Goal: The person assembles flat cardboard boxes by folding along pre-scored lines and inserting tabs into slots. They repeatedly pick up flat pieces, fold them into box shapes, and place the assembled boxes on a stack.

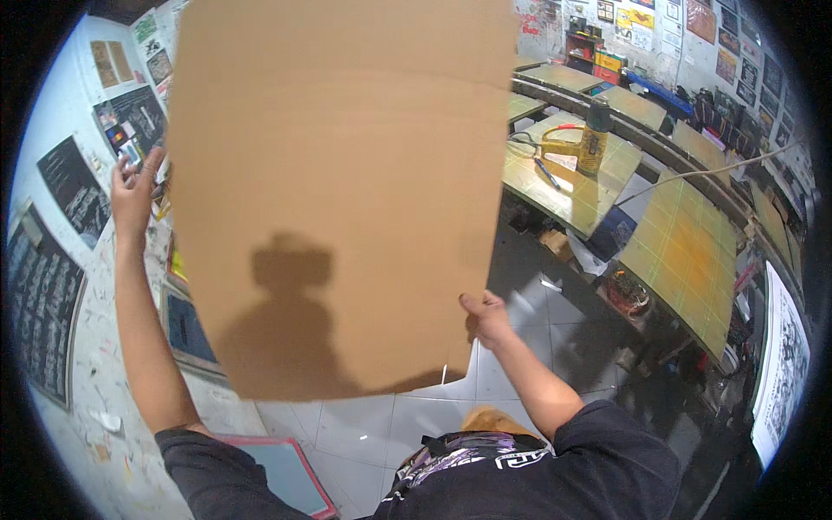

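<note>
A large brown cardboard sheet (pixel 347 191) is held upright in front of me and fills the middle of the view, with a shadow on its lower part. My right hand (pixel 487 319) grips its right edge near the bottom corner, thumb on the near face and fingers partly hidden behind. My left hand (pixel 135 195) is raised beside the sheet's left edge, fingers apart and slightly curled. It seems to hold nothing; whether the thumb touches the cardboard I cannot tell.
On the right, a row of tilted flat boards (pixel 685 260) runs along a frame. One carries a yellow heat gun (pixel 563 149), a dark-topped spray can (pixel 594 139) and a blue pen (pixel 548 173). Red-edged screen frame (pixel 282 468) stands low left; papers (pixel 780 373) hang at right.
</note>
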`<state>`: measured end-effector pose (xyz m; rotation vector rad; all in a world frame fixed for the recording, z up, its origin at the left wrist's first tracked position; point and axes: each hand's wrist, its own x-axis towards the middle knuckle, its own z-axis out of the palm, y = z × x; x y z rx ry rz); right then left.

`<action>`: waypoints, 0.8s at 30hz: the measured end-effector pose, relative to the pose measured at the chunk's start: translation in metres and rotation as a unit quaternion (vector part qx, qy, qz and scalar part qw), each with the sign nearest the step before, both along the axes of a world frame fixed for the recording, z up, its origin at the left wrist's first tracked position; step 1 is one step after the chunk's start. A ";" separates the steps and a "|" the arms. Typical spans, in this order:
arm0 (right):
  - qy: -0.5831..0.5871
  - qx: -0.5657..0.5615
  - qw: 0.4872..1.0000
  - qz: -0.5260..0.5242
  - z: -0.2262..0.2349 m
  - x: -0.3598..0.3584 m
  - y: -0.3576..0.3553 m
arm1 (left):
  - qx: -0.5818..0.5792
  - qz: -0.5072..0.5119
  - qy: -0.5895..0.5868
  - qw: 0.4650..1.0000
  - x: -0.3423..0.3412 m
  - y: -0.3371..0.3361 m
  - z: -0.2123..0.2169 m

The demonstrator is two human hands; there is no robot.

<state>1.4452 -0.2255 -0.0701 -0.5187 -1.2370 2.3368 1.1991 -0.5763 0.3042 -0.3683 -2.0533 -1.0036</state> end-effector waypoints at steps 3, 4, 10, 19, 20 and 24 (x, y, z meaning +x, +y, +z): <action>0.000 -0.008 0.998 -0.058 0.034 -0.052 0.057 | 0.046 -0.072 -0.111 0.990 -0.074 0.031 -0.039; 0.030 0.001 0.995 -0.091 0.041 -0.073 0.079 | 0.063 -0.098 -0.119 0.986 -0.100 0.041 -0.051; 0.084 0.029 0.987 -0.134 0.087 -0.210 0.214 | 0.124 -0.197 -0.170 0.957 -0.270 0.122 -0.171; -0.001 -0.001 0.983 -0.184 0.067 -0.353 0.311 | 0.332 -0.464 -0.511 0.643 -0.388 0.321 -0.340; -0.007 -0.016 0.983 -0.182 0.060 -0.362 0.308 | 0.350 -0.500 -0.526 0.592 -0.396 0.336 -0.348; -0.059 -0.061 0.981 -0.172 0.025 -0.401 0.289 | 0.424 -0.638 -0.524 0.372 -0.446 0.364 -0.387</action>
